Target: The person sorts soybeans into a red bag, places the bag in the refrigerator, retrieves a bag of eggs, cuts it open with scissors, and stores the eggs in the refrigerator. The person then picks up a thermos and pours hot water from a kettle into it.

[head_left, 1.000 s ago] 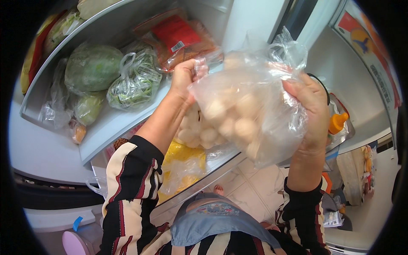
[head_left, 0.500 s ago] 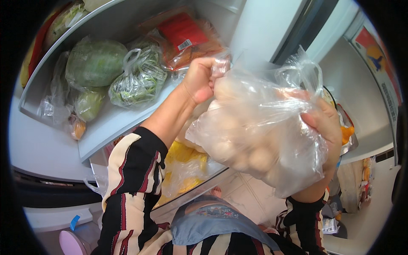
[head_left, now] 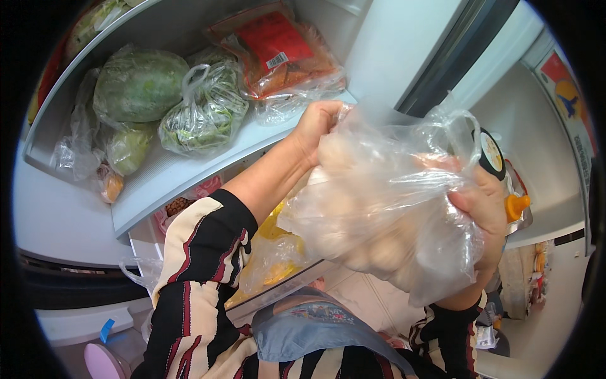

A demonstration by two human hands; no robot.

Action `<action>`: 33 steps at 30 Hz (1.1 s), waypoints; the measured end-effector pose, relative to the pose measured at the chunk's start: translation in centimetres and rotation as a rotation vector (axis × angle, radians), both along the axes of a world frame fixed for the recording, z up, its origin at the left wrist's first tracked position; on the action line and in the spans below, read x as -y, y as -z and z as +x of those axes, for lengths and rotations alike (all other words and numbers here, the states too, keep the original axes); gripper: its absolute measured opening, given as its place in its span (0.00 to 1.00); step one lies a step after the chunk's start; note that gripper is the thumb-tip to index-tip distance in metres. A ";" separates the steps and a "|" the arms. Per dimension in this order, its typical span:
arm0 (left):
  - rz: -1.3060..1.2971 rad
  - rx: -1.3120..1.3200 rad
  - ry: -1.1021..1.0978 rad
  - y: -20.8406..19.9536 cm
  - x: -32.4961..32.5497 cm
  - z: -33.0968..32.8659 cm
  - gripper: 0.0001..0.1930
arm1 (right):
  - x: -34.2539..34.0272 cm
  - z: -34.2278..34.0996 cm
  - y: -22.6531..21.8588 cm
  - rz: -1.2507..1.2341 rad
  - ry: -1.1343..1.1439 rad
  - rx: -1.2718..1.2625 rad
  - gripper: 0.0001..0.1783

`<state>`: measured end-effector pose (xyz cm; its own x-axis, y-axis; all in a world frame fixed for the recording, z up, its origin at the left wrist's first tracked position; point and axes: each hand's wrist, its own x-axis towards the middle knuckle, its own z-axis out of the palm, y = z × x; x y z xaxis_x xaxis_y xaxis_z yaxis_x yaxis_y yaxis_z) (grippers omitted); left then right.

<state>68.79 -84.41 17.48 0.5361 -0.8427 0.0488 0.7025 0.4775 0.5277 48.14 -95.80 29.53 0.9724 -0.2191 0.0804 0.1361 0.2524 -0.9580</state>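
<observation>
Holds a clear plastic bag (head_left: 386, 205) of pale round items (head_left: 386, 252) just off centre toward three o'clock, clamping its edge in the left grip (head_left: 315, 131) at its ten o'clock and bunched film in the right grip (head_left: 485, 201) at its three, probably to share sagging weight.

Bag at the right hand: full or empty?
Not empty: pale rounded items show through the plastic bag. Whether it is full, I cannot tell; cloudy, crumpled plastic hides much.
</observation>
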 end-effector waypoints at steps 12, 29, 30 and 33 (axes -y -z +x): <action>0.367 0.425 -0.129 -0.1 -1.7 -1.1 0.12 | 0.7 1.3 1.0 -0.076 -0.049 0.020 0.18; 0.827 0.972 -0.381 -1.3 -10.9 -0.2 0.09 | -0.6 4.8 3.8 -0.149 -0.044 -0.010 0.16; 0.808 0.960 -0.437 -1.2 -11.3 -0.4 0.08 | -0.9 5.0 4.3 -0.122 -0.041 -0.018 0.15; 0.963 1.060 -0.441 -1.0 -12.1 -1.3 0.08 | -1.4 5.9 6.0 -0.141 -0.025 -0.001 0.15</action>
